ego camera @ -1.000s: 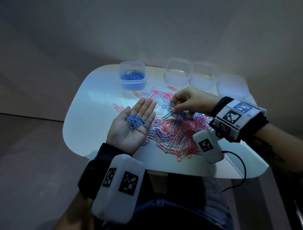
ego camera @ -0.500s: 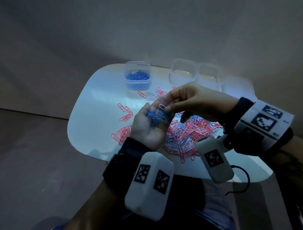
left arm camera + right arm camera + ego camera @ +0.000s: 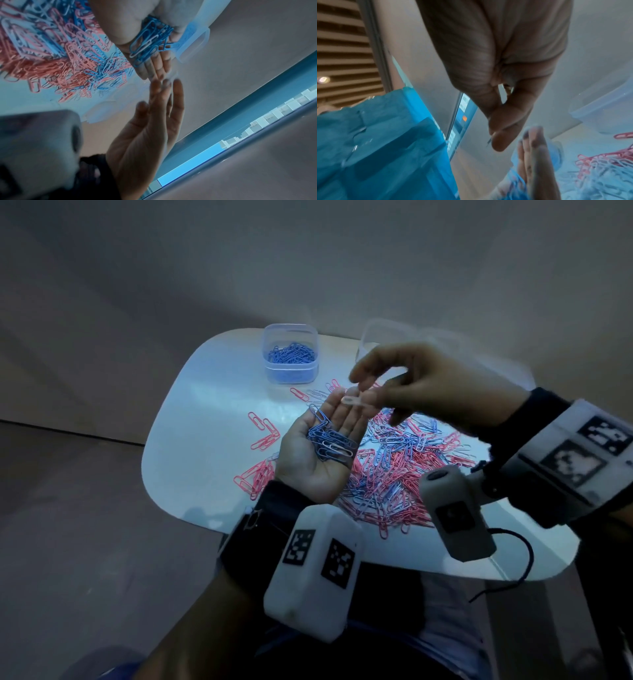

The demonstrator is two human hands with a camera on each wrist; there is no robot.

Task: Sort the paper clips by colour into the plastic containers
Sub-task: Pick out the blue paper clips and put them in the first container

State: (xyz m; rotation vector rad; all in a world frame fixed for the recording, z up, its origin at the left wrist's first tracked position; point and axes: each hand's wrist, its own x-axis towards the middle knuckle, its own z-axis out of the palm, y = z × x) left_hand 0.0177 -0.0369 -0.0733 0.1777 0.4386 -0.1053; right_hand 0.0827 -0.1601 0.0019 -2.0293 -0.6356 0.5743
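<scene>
The left hand (image 3: 317, 453) lies palm up and flat over the near edge of the mixed pile (image 3: 394, 470), its fingers straight, carrying a loose bunch of blue clips (image 3: 330, 441) with one pale clip among them. The right hand (image 3: 421, 385) hovers just above the left fingertips and pinches a single pale clip (image 3: 352, 401) between thumb and forefinger, the other fingers spread (the hand is blurred, so the clip's exact colour is hard to tell).

The main risk is the open palm. Nothing encloses the bunch, so any tilt toward the pile would probably spill blue clips back into the pink and blue tangle. The pinched clip, held only by its end, could slip and fall into the palm, mixing a wrong colour into the handful. Clips also hook together, so pulling the pale one out of the palm may drag blue ones along.

The blue container (image 3: 291, 354) stands beyond the pile at the far side of the tabletop (image 3: 205, 405), with a clear container (image 3: 371, 337) to its right, partly hidden behind the right hand.
</scene>
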